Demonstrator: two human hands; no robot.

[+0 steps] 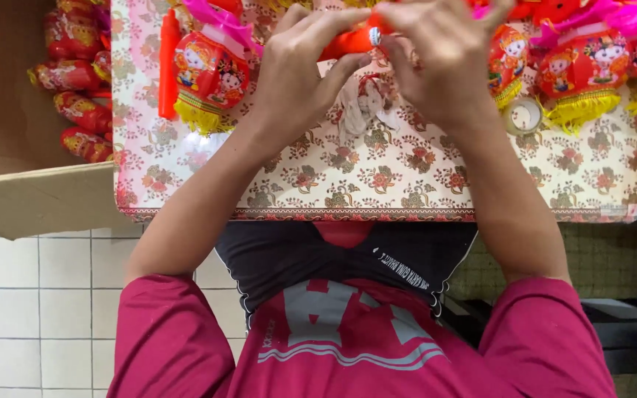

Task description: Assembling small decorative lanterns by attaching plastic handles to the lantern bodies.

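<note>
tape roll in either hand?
No: the tape roll lies on the floral table, clear of both hands, which pinch an orange stick.

A table spans the upper frame under a floral cloth in cream, pink and red with a patterned border. White square floor tiles fill the lower left. A brown cardboard flap juts in at left. Green-brown tiling shows at right.
</note>
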